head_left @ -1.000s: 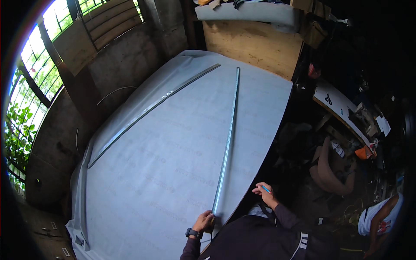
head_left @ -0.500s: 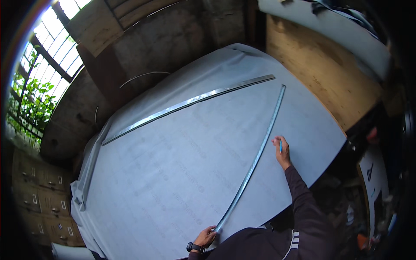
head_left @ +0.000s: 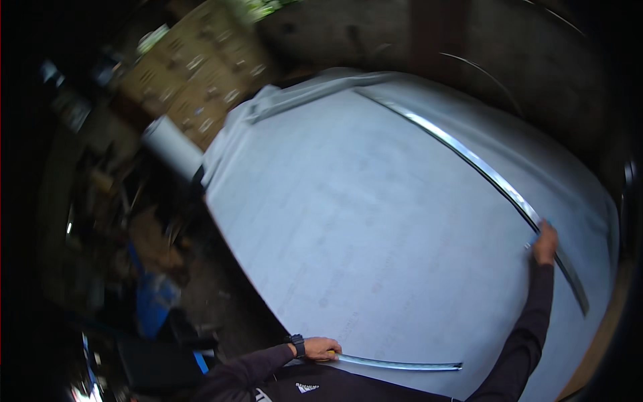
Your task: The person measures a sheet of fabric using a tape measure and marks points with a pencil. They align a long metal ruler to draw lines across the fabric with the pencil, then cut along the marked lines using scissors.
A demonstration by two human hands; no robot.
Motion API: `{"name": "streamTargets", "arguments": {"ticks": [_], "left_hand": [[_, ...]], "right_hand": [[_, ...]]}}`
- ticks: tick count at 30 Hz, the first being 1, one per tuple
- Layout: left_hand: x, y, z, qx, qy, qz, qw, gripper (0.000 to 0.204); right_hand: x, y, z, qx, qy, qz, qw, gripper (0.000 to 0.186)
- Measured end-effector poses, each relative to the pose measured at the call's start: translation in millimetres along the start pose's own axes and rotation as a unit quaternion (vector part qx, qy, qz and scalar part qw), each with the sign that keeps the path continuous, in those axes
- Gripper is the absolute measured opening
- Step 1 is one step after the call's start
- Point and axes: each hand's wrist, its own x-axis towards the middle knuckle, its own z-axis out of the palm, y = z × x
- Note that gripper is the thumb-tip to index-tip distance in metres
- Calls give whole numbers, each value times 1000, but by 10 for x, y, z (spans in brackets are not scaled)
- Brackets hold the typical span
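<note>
Person at a broad bench (head_left: 250,266), seen from the head; a pale sheet (head_left: 348,194) covers its top, faintly printed in places, smooth over the middle and gathered in folds along the far edge and at the far left corner. The left hand (head_left: 324,349), a dark watch (head_left: 297,346) on its wrist, is at the near edge of the sheet, its fingers closed around the body end of a tape measure, of which a little yellow shows; the metal tape blade (head_left: 402,364) runs out from it to the right, lying along the near edge in front of the person's dark garment (head_left: 355,385). The right hand (head_left: 545,242), arm outstretched, is at the long metal straightedge (head_left: 462,149), covering part of it toward its nearer end; whether the fingers pinch it or only rest there cannot be told, the hand being blurred; a slim blue implement (head_left: 534,240) shows beside the fingers. The straightedge lies on the sheet, slanting from the far middle to the near right; well apart from the tape blade. Beyond the far left corner stand a white roll (head_left: 173,151) and brown drawers (head_left: 201,80).
</note>
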Motion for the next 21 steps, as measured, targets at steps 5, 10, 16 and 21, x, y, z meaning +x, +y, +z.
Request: {"name": "streamTargets", "arguments": {"ticks": [5, 10, 16, 21], "left_hand": [[174, 325, 119, 13, 142, 21, 989, 34], [685, 536, 122, 200, 288, 48, 935, 22], [934, 582, 209, 298, 360, 187, 864, 44], [487, 551, 227, 161, 486, 266, 816, 48]], "right_hand": [[216, 19, 156, -104, -57, -41, 992, 42], [-318, -385, -103, -76, -84, -60, 992, 40], [-1653, -980, -664, 23, -225, -32, 974, 44], [-3223, -1479, -790, 336, -353, 38, 872, 76]]}}
